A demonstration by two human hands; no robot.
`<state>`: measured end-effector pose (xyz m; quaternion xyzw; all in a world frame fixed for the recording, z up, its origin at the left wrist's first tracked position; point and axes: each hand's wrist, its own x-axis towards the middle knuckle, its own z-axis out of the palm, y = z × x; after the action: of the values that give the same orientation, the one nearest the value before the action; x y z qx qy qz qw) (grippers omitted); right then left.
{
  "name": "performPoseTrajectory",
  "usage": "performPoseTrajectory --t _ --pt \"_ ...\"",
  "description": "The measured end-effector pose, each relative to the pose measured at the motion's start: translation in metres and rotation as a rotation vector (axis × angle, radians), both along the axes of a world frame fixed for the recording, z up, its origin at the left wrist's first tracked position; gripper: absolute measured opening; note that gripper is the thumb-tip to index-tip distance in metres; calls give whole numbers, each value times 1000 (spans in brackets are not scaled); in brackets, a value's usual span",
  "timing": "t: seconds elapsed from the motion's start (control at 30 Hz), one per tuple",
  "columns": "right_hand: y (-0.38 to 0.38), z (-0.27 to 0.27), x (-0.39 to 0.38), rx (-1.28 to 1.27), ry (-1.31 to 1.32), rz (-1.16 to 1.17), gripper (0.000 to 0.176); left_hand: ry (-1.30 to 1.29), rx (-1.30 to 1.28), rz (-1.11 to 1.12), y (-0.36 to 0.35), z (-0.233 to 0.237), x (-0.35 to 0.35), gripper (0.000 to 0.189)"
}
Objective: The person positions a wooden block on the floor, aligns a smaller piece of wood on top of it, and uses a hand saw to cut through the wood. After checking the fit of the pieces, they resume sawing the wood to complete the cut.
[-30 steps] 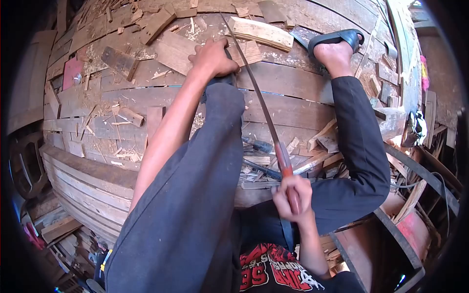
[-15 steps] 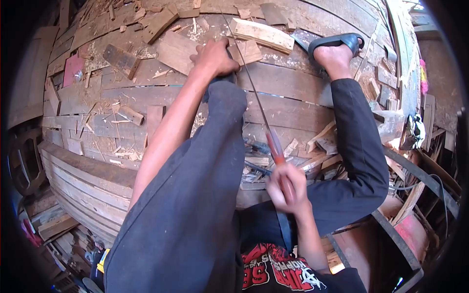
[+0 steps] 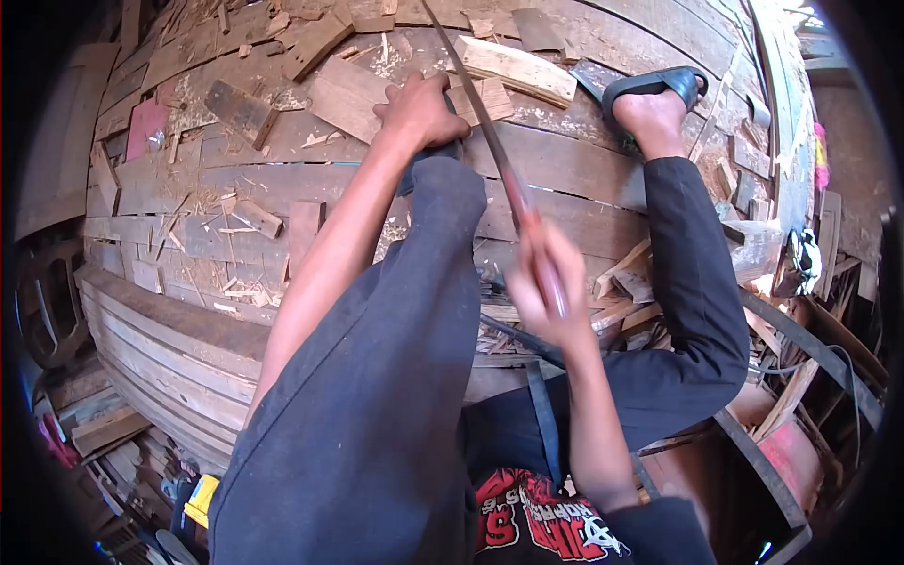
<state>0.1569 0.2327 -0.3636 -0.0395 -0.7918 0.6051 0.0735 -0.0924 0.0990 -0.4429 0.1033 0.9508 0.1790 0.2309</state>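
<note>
My right hand (image 3: pixel 551 282), blurred by motion, is closed around the reddish-brown handle (image 3: pixel 516 193) of a handsaw. Its long, thin blade (image 3: pixel 471 89) shows almost edge-on and runs out past the top of the view. The blade crosses a light wooden plank (image 3: pixel 341 99) on the floor, just right of my left hand (image 3: pixel 421 115). That hand lies on the plank with fingers spread and the thumb towards the blade, pressing down. My bent knee and trouser leg are close below it. The cut itself is too small to make out.
A pale wood block (image 3: pixel 518 71) lies beyond the blade, and a dark offcut (image 3: pixel 240 113) lies to the left. Wood scraps and shavings litter the plank floor (image 3: pixel 556 169). Stacked boards (image 3: pixel 169 348) stand at lower left. My sandalled foot (image 3: pixel 654 104) rests at right.
My right hand has pushed the handsaw forward and up, so more of the blade passes beyond the plank. My left hand stays on the plank; the whole view has shifted slightly.
</note>
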Motion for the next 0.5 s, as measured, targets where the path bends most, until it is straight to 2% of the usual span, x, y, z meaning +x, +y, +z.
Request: performPoseTrajectory --t 0.07,0.1,0.2,0.3,0.37,0.43,0.5 --pt "-2 -6 -51 -201 -188 -9 16 -50 -14 5 0 5 5 87" --pt "-1 -2 -49 -171 -140 -19 17 -57 -20 8 0 10 -1 87" --pt "1 18 32 -18 -65 -32 19 -64 -15 18 1 10 -3 86" --pt "5 50 124 -32 -212 -31 22 -54 -21 3 0 9 -1 85" --pt "4 39 97 14 -144 -13 21 -31 -22 -13 -3 4 4 84" --pt "4 4 29 4 -47 10 19 -2 1 -15 -2 -1 -3 83" --pt "1 -14 -31 -115 -86 20 18 0 -7 4 -1 5 0 83"
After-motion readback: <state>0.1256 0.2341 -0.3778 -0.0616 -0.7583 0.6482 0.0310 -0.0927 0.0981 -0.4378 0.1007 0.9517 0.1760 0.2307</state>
